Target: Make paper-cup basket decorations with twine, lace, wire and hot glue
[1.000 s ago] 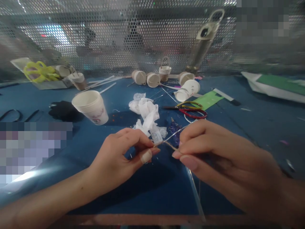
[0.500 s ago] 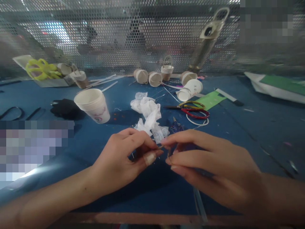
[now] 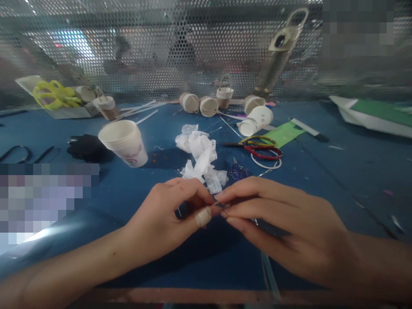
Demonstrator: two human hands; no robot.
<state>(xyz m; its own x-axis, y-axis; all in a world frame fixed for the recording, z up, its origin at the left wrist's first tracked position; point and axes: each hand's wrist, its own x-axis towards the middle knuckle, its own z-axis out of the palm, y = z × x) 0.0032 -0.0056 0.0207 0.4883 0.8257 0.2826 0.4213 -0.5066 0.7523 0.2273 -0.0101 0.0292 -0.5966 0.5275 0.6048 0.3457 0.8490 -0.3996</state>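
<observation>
We look down on a wide blue tabletop (image 3: 337, 171), matte and speckled with scraps, closed off at the back by a perforated metal screen (image 3: 193, 51) full of small round holes. At the far right lies a white sheet with green paper (image 3: 376, 113) on it.

Near the bottom of the view our two hands meet above the tabletop. The left hand (image 3: 164, 219) has a pale plaster wrapped round the thumb tip, and its fingers (image 3: 193, 191) are pinched together. The right hand (image 3: 283, 227) faces it, thumb and forefinger pressed closed, tips touching those of the left. Between the two pinches sits a thin wire piece (image 3: 220, 205), a short dark-and-tan bit mostly hidden by the fingertips, so we cannot tell its shape further.

Just beyond the hands lies a crumpled white lace strip (image 3: 201, 156), soft and patterned. To its left a stack of white paper cups (image 3: 124, 143) leans, with a black lump (image 3: 85, 148) beside it. To the right rest scissors with red and yellow handles (image 3: 259, 148) on a green paper strip (image 3: 283, 134), and a tipped white paper cup (image 3: 255, 121). Small tan paper-cup baskets (image 3: 207, 105) line the back, near yellow scissors (image 3: 53, 94) on a tray. A small purple object (image 3: 237, 171) lies just behind the right fingers.
</observation>
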